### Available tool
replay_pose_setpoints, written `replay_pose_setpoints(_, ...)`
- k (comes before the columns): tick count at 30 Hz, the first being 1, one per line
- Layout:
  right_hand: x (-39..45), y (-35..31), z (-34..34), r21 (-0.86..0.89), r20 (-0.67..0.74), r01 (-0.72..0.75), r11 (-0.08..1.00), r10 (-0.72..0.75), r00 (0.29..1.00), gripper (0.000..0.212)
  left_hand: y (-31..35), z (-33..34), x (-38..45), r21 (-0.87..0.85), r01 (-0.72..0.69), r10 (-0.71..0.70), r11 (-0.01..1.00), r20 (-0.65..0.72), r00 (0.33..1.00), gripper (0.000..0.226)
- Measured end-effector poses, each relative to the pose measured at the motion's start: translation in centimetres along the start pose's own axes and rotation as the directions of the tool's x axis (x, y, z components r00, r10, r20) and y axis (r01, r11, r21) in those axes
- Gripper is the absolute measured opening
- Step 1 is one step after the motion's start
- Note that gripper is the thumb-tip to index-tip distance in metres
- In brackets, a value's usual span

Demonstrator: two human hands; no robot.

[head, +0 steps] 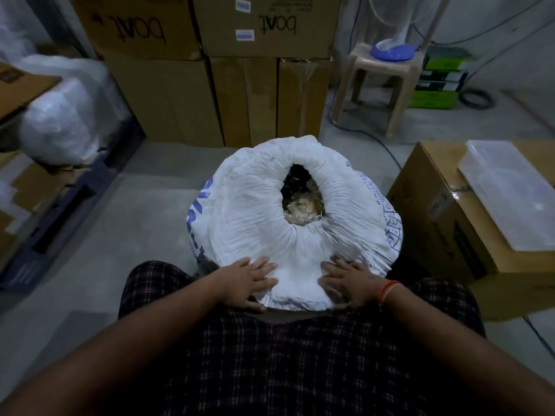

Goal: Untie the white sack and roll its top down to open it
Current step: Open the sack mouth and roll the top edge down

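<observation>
The white sack with blue print stands on the floor in front of me. Its top is rolled into a thick ring around an oval opening, through which pale, straw-like contents show. My left hand lies on the near left part of the rolled rim, fingers spread and thumb tucked under the roll. My right hand, with an orange thread at the wrist, grips the near right part of the rim the same way.
Stacked cardboard boxes stand behind the sack. A box with a clear plastic lid on top sits at the right. A plastic stool holds a fan base. White bags lie at the left.
</observation>
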State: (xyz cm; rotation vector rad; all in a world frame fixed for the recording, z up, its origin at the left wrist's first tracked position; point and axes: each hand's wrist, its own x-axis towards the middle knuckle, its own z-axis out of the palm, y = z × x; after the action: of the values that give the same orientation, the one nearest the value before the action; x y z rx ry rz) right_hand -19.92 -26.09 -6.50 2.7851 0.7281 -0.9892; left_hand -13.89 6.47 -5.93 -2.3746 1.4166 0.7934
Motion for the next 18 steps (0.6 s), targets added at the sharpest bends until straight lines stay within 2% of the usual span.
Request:
replay_pose_setpoints(2,-0.3,0.1,0.1,0.048,-0.028,-0.005,0.999,0.007,1.0,0.106,0.0,0.2,0.1,-0.025,0.016,-0.016,1.0,-0.01,1.0,0.097)
replay_pose_setpoints(3,-0.6,0.0,0.0,0.096,-0.083,0.026,0.995,-0.018,0.996,0.105,0.0,0.0,0.1,-0.063,0.011,-0.012,0.998,-0.026,1.0,0.086)
replay_pose_setpoints(5,-1.1,0.2,-0.7,0.309,-0.304,0.12,0.943,-0.022,0.953,0.088,-0.3,-0.7,0.0,-0.219,-0.012,-0.016,0.976,-0.126,0.992,0.073)
replay_pose_setpoints(6,-1.3,0.6,-1.2,0.411,-0.45,0.186,0.892,0.021,0.893,0.079,-0.6,-1.1,0.0,-0.307,-0.029,-0.046,0.951,-0.235,0.971,0.071)
replay_pose_setpoints(8,-1.4,2.4,-2.5,0.482,-0.692,0.243,0.842,0.195,0.695,0.06,-1.6,-2.1,0.0,-0.46,-0.059,-0.187,0.886,-0.471,0.862,0.073)
replay_pose_setpoints(10,-1.1,4.8,-3.4,0.499,-0.788,0.205,0.842,0.342,0.512,0.046,-2.9,-2.6,0.4,-0.546,-0.075,-0.331,0.834,-0.605,0.724,0.081)
replay_pose_setpoints(12,-0.5,6.9,-4.0,0.602,-0.76,0.162,0.782,0.498,0.418,0.04,-4.4,-3.1,1.2,-0.614,-0.056,-0.46,0.787,-0.645,0.61,0.073)
replay_pose_setpoints(14,0.5,8.8,-4.1,0.688,-0.694,0.111,0.717,0.607,0.387,0.038,-6.1,-3.3,1.9,-0.74,-0.01,-0.631,0.673,-0.581,0.514,0.046)
replay_pose_setpoints(16,1.7,10.6,-3.8,0.772,-0.583,0.022,0.635,0.696,0.419,0.033,-7.6,-3.7,2.4,-0.849,0.023,-0.781,0.528,-0.474,0.407,0.03)
replay_pose_setpoints(18,2.7,12.4,-3.1,0.829,-0.476,-0.036,0.559,0.738,0.479,0.024,-9.3,-3.6,3.0,-0.918,0.017,-0.866,0.397,-0.368,0.337,0.028)
